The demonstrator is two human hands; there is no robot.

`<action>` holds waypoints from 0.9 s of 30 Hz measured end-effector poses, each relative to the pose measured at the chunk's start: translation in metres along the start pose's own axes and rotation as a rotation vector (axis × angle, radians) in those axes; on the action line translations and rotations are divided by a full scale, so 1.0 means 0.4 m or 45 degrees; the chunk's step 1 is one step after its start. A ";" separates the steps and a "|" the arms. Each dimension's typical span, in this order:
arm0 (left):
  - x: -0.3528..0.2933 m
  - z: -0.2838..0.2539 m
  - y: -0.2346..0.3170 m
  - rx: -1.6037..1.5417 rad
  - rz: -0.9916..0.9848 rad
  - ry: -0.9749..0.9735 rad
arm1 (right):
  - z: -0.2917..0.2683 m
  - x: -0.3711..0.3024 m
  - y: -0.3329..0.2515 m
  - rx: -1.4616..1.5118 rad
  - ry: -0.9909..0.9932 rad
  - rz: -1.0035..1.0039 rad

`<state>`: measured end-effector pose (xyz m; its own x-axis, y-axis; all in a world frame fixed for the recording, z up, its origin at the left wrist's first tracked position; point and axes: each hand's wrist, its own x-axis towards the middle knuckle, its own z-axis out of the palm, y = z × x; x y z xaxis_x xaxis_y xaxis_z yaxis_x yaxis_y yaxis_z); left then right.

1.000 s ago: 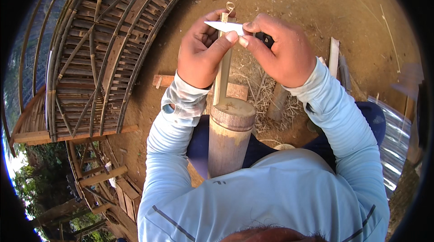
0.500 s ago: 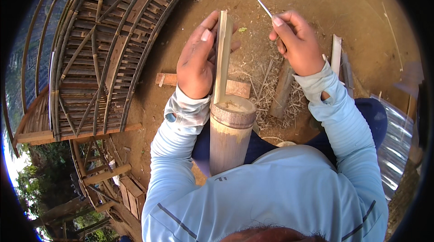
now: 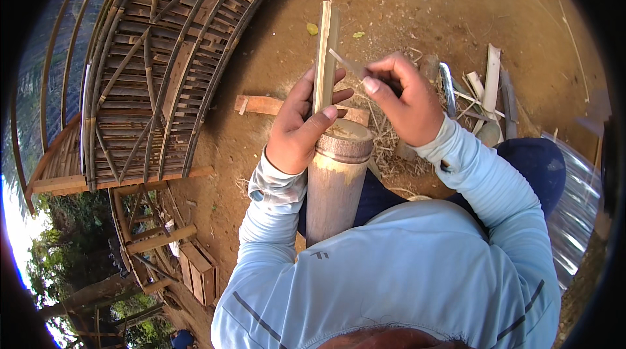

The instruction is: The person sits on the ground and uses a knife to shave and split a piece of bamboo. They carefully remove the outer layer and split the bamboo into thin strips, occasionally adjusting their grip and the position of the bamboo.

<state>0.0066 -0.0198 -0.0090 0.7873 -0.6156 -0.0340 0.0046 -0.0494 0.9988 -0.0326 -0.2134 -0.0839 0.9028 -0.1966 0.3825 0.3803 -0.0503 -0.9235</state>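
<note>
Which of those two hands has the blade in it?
The right hand: a thin blade sticks out from its grip, whereas the left hand holds the pale bamboo strip.

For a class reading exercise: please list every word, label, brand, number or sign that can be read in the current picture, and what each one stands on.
None can be read.
Light-blue shirt: one small dark mark on the front, too small to read as any word or number.
Bamboo tube, bamboo strip and blade: no lettering visible.
</note>
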 end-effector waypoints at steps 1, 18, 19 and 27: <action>0.003 -0.006 -0.003 -0.033 -0.019 -0.021 | 0.001 -0.002 -0.013 -0.077 -0.023 -0.067; -0.047 -0.045 -0.067 0.092 -0.066 -0.102 | 0.006 -0.024 -0.045 -0.303 -0.228 -0.323; -0.041 -0.050 -0.071 0.108 -0.084 -0.130 | 0.004 -0.022 -0.044 -0.297 -0.242 -0.321; -0.026 -0.065 -0.074 -0.202 -0.207 -0.233 | -0.018 0.003 -0.073 -0.107 -0.544 -0.082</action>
<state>0.0143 0.0085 -0.0373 0.6442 -0.7421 -0.1854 0.2293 -0.0439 0.9724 -0.0441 -0.2191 -0.0565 0.8865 0.2311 0.4009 0.4368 -0.1319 -0.8898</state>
